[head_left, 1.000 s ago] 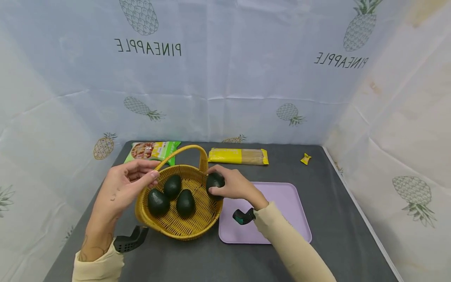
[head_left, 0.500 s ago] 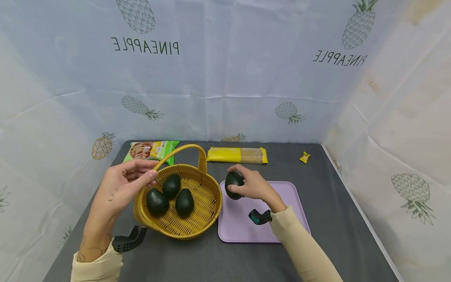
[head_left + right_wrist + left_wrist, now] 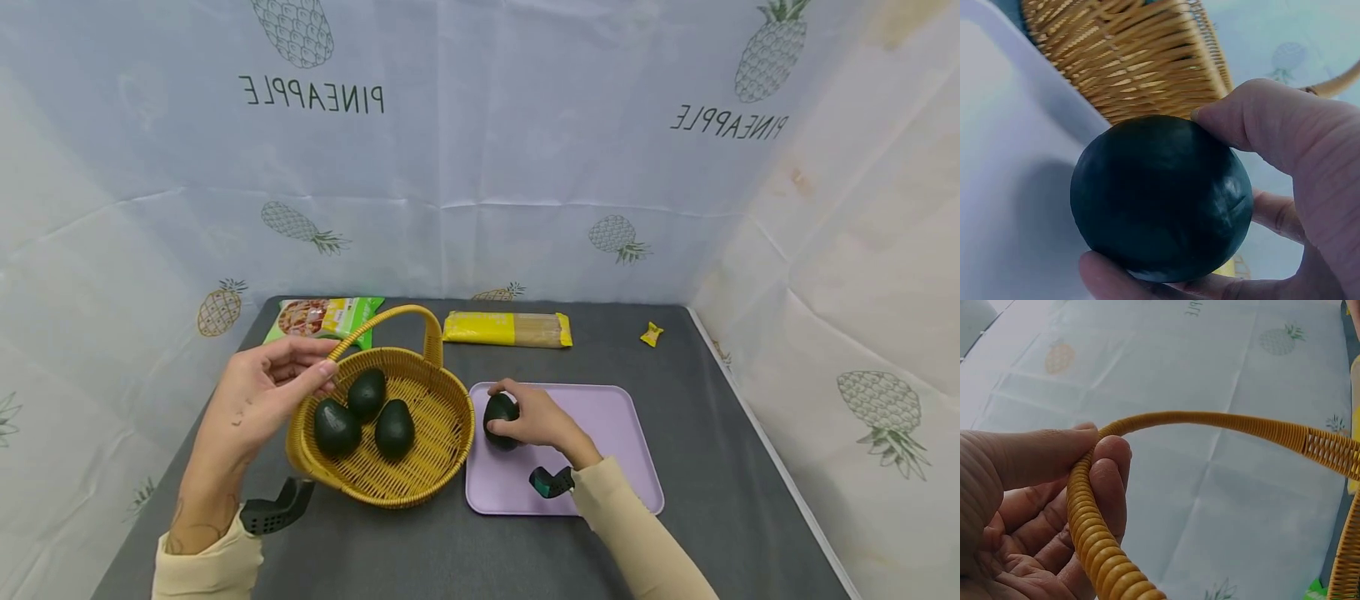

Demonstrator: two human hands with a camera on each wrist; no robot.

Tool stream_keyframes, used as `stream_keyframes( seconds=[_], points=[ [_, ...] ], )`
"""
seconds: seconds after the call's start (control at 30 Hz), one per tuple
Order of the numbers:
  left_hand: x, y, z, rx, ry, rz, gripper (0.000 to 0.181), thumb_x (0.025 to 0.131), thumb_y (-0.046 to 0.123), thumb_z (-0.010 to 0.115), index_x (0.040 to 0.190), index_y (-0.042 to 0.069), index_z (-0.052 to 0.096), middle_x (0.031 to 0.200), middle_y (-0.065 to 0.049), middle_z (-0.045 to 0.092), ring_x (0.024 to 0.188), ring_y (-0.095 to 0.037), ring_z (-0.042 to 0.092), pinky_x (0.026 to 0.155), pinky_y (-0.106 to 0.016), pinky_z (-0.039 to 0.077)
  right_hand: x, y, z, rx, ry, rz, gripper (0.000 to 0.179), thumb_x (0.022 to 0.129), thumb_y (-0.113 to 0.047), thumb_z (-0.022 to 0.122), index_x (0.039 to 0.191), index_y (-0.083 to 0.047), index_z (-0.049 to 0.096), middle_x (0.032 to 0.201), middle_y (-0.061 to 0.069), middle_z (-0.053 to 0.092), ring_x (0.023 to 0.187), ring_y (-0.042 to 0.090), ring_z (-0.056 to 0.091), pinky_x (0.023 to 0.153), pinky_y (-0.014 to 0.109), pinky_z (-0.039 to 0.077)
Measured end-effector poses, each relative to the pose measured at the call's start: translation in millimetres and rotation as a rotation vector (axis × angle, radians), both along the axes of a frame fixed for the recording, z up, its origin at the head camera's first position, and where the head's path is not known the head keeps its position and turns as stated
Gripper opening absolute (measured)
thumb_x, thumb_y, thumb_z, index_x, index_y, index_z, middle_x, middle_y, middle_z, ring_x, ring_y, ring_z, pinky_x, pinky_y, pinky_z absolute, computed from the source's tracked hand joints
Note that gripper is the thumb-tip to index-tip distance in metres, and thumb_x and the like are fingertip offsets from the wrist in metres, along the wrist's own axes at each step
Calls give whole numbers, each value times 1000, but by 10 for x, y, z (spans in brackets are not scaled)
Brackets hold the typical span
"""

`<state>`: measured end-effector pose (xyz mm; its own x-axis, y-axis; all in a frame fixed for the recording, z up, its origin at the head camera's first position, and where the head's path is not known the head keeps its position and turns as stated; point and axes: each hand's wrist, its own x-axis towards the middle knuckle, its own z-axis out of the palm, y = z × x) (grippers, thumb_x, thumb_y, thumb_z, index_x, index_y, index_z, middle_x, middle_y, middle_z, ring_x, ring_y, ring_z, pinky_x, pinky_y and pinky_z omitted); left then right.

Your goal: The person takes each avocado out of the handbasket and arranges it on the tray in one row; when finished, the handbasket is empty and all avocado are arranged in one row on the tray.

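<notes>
The left hand [image 3: 262, 400] has its grip on the handle [image 3: 1179, 418] of a yellow woven basket [image 3: 431, 454], the thumb pressing one side of the ribbed band and fingertips the other. Three dark green avocados lie close together inside the basket, mostly in its left half: one at the left [image 3: 337, 428], one behind it [image 3: 367, 395] and one nearer the middle [image 3: 394, 430]. The right hand [image 3: 538, 418] holds a fourth avocado [image 3: 499, 408] over the left part of a lilac tray [image 3: 618, 442], just beside the basket's right wall; that grip is closed around the fruit, thumb on one side and fingers on the other. Whether its underside touches the tray is hard to tell, since the fruit itself blocks the view. Basket and tray sit side by side on a dark grey desk [image 3: 420, 554]. Along the far edge lie a green packet [image 3: 322, 315] behind the handle, a long yellow packet [image 3: 506, 329] behind the tray, and, well apart to the right, a small yellow wrapped piece [image 3: 652, 334]. A pale cloth [image 3: 517, 125] printed with pineapples hangs behind.
</notes>
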<state>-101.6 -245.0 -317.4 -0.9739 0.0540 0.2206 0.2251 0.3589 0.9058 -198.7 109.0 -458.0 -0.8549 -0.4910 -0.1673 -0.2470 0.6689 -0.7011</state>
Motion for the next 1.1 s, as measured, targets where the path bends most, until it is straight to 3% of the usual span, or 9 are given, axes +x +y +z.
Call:
stream_keyframes(
  seconds=[0.23,0.6,1.1],
  points=[
    [2,2,1,-12,4,5,30,98,16,69,123,0,67,96,2,74,80,-15,73,70,-28,63,30,-47,-84,49,28,14,48,90,-34,75,133,-19,59,126,11,67,94,20,60,79,39,54],
    [1,6,-2,-12,12,5,29,98,15,69,123,0,67,95,1,73,78,-16,73,70,-29,63,57,-112,-111,74,37,67,48,88,-33,75,131,-16,60,123,12,68,92,20,60,80,42,54],
    [4,5,-11,-19,24,6,28,99,16,68,123,1,68,93,0,73,77,-16,72,69,-28,63,83,-129,-69,108,30,104,54,90,-47,75,134,-19,60,125,12,68,104,23,65,90,48,56]
  ],
)
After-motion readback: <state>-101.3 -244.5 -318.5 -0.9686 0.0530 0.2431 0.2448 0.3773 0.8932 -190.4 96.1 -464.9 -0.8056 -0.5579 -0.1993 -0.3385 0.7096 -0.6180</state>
